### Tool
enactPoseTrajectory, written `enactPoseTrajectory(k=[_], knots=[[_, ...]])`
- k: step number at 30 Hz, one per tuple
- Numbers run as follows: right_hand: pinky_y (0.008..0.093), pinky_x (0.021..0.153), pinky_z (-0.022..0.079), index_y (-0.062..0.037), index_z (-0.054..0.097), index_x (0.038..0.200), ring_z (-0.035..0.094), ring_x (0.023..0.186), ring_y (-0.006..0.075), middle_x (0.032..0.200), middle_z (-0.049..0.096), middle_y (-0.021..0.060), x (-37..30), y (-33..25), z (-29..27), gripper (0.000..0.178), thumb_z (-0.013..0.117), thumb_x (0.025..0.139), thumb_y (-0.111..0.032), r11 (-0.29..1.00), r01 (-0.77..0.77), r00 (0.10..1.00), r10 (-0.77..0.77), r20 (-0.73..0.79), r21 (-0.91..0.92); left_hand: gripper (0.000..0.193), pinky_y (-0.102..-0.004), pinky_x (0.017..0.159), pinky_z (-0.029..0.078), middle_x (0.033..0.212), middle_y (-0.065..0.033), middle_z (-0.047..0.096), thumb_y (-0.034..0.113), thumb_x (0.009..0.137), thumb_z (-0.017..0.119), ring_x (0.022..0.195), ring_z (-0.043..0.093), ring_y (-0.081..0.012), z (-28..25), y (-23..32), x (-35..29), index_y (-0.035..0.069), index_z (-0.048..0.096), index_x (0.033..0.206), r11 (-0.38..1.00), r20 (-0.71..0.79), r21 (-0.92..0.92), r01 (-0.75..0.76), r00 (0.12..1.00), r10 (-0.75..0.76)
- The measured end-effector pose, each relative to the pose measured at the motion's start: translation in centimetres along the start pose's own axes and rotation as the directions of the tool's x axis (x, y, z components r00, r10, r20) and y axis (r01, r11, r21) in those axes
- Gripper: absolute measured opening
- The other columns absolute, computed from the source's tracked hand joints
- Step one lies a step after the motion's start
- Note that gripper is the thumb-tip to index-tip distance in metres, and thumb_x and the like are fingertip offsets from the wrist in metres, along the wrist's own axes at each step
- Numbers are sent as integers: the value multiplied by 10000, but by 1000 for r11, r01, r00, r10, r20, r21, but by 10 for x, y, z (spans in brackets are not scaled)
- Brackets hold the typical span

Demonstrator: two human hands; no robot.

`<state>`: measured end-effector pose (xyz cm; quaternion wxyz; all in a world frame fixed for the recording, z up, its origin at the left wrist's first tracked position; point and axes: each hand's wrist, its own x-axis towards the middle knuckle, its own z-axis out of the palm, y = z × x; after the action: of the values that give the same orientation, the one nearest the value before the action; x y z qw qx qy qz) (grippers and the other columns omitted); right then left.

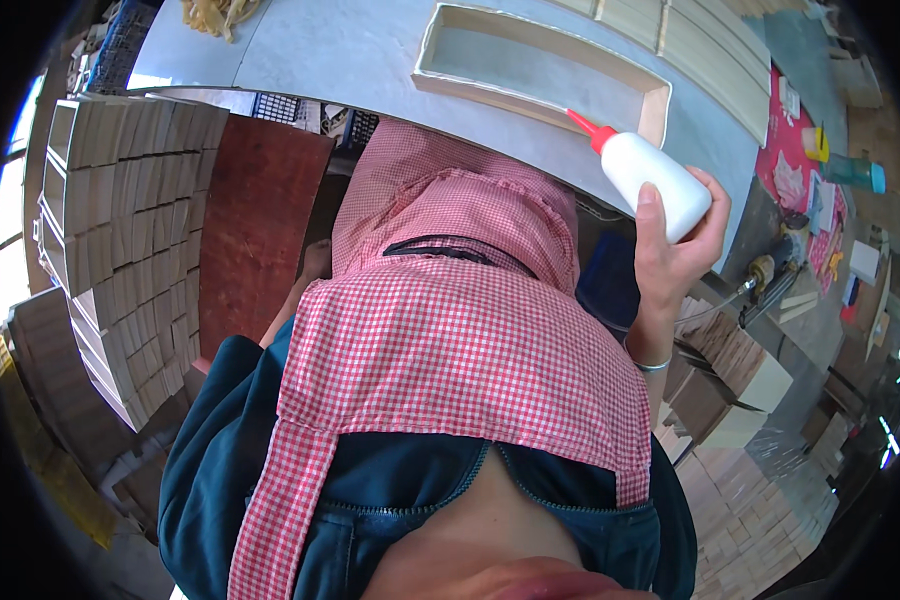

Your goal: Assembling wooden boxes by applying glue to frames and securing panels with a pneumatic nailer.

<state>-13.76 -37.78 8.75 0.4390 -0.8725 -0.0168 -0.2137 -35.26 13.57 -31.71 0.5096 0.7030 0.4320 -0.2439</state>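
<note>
My right hand [673, 240] is closed round a white squeeze bottle [655, 185] with a red pointed nozzle [590, 130]. The bottle is tilted, and its tip points up and to the left, over the near side of a long pale wooden frame [500, 97] on the grey table [340, 50]. Whether the tip touches the wood I cannot tell. Low at my left side, beside the checked apron [450, 330], my left hand [316, 262] shows only in part, and its fingers are hidden.
Pale wooden panels [705, 55] lie at the table's right end, and a tan crumpled bundle [215, 15] at its far left. Stacked wooden boxes [130, 230] and a red-brown board [260, 220] stand to my left. More wood pieces [715, 375] are piled at right.
</note>
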Motion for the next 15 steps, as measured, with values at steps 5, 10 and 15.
enactPoseTrajectory(k=[5, 10, 15], knots=[[400, 761, 559, -11, 546, 1222, 647, 908, 301, 1106, 635, 168, -4, 6, -21, 491, 782, 830, -188, 995, -53, 998, 50, -36, -80, 307, -312, 732, 539, 952, -116, 743, 233, 960, 618, 846, 658, -188, 3, -6, -2, -31, 722, 1076, 995, 67, -96, 25, 998, -18], [398, 759, 559, -10, 553, 1217, 650, 907, 301, 1108, 639, 170, -8, 14, -38, 476, 779, 835, -183, 990, -79, 993, 69, -92, -114, 353, -303, 784, 551, 1061, -135, 741, 208, 958, 615, 920, 671, -203, -4, 19, -26, -44, 691, 1194, 996, 120, -91, -22, 992, 33], [399, 766, 560, -8, 558, 1215, 655, 906, 303, 1104, 642, 174, -10, 19, -51, 466, 776, 841, -183, 984, -115, 985, 95, -146, -138, 360, -302, 773, 556, 1131, -140, 713, 229, 965, 629, 895, 671, -196, -10, 25, -57, 1, 671, 1241, 994, 105, 111, -20, 994, 8]])
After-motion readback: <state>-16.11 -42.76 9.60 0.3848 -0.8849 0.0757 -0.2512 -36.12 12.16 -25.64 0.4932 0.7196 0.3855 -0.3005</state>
